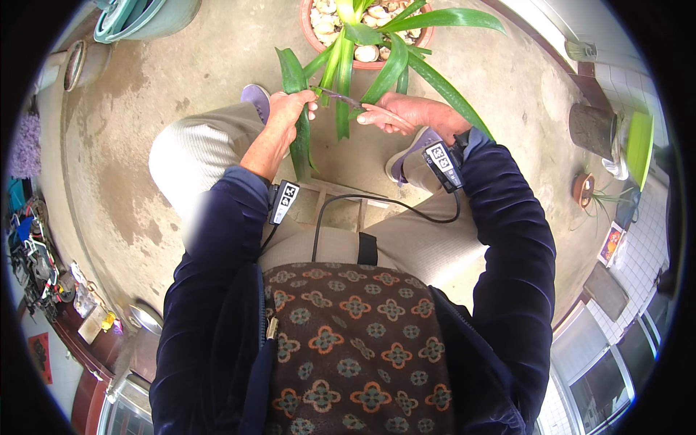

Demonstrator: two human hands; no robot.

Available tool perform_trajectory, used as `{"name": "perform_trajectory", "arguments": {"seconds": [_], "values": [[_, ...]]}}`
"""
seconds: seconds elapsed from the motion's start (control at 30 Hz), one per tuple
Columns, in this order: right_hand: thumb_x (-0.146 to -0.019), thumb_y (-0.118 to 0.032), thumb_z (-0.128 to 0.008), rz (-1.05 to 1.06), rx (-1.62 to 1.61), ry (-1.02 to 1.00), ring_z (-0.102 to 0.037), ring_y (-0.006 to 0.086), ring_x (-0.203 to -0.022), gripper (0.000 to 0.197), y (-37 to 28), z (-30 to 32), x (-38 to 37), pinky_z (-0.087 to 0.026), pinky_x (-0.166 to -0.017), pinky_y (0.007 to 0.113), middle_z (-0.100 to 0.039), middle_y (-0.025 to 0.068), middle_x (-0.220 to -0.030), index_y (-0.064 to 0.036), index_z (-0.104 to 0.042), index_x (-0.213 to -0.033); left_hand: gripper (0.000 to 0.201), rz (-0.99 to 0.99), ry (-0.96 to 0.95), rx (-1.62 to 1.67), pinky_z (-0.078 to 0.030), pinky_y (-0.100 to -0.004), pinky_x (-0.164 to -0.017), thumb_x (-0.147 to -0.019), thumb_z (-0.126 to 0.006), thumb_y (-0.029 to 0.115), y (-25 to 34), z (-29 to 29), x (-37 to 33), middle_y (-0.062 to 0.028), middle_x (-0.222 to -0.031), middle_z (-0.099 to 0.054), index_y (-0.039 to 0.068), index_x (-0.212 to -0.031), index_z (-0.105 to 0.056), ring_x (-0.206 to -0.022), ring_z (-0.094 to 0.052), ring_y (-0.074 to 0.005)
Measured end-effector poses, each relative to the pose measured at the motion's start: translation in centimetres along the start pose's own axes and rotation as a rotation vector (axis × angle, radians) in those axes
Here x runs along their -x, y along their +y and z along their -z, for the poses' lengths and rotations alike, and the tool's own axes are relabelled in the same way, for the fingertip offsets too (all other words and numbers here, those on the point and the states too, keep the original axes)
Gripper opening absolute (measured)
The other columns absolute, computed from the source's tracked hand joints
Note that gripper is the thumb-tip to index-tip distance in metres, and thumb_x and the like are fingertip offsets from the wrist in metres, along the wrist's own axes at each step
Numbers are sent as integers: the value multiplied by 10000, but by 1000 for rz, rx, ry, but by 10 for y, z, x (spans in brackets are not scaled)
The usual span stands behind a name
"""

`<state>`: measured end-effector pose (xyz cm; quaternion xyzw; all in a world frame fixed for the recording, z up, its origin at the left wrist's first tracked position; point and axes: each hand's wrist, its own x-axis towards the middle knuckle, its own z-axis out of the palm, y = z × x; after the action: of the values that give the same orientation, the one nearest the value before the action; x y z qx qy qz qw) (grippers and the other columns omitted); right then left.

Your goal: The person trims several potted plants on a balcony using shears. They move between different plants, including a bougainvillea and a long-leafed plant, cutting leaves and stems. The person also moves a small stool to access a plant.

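Note:
A potted plant with long strap-shaped green leaves [397, 67] stands before me, some leaves hanging over the rim of its round terracotta-coloured pot [307, 32]. My left hand [288, 116] is closed on one long green leaf [292, 72], which sticks up above the fingers and hangs down below them. In my right hand [403, 113] are scissors [341, 97] with dark blades and a pinkish handle. Their tips point left and reach close to my left fingers; whether the blades touch the leaf I cannot tell. Other leaves hang between my two hands.
Pale shells or stones [367, 53] cover the pot's soil. A low wooden stool or frame [341, 194] is between my legs. A black cable [384, 197] loops between the wrist devices. Teal tubs [148, 20] stand far left; a small potted plant [583, 190] is at right.

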<state>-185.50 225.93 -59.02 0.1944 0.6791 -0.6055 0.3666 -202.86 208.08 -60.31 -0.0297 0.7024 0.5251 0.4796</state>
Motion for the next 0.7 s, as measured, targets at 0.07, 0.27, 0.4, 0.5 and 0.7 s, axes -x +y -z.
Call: {"name": "perform_trajectory", "arguments": {"seconds": [0.07, 0.27, 0.4, 0.5, 0.7], "values": [[-785, -657, -580, -17, 4, 18, -418, 97, -481, 578, -2, 2, 3, -333, -435, 250, -463, -9, -593, -113, -476, -620, 85, 11, 7, -7, -438, -276, -477, -733, -654, 39, -2, 2, 0, -87, -666, -606, -10, -792, -619, -518, -543, -160], [-715, -721, -602, -270, 26, 47, -455, 117, -687, 615, -6, 8, 32, -382, -626, 279, -492, 13, -746, -116, -495, -714, 164, 81, 64, -141, -425, -316, -524, -691, -696, 79, -19, 8, -2, -75, -708, -606, 0, -820, -632, -588, -545, -156], [-683, -752, -604, -269, 11, 70, -450, 142, -797, 659, -1, 4, 44, -369, -710, 293, -470, 30, -825, -109, -498, -776, 198, 50, 8, -190, -427, -313, -559, -687, -699, 76, -30, 7, -12, -71, -732, -621, -4, -859, -645, -625, -552, -153], [-679, -762, -599, -221, 43, 58, -425, 144, -721, 663, 6, 5, 33, -354, -656, 293, -445, 21, -761, -112, -479, -739, 183, 31, -30, -168, -438, -302, -577, -705, -683, 62, -35, 7, -17, -85, -763, -647, -4, -872, -649, -642, -572, -156], [-713, -768, -552, -201, 129, 16, -451, 145, -644, 706, 19, 7, 2, -363, -559, 280, -474, 22, -711, -66, -567, -784, 185, 67, -54, -75, -463, -296, -627, -732, -659, 36, -39, 11, -19, -123, -835, -676, -28, -904, -638, -700, -612, -168]]}}
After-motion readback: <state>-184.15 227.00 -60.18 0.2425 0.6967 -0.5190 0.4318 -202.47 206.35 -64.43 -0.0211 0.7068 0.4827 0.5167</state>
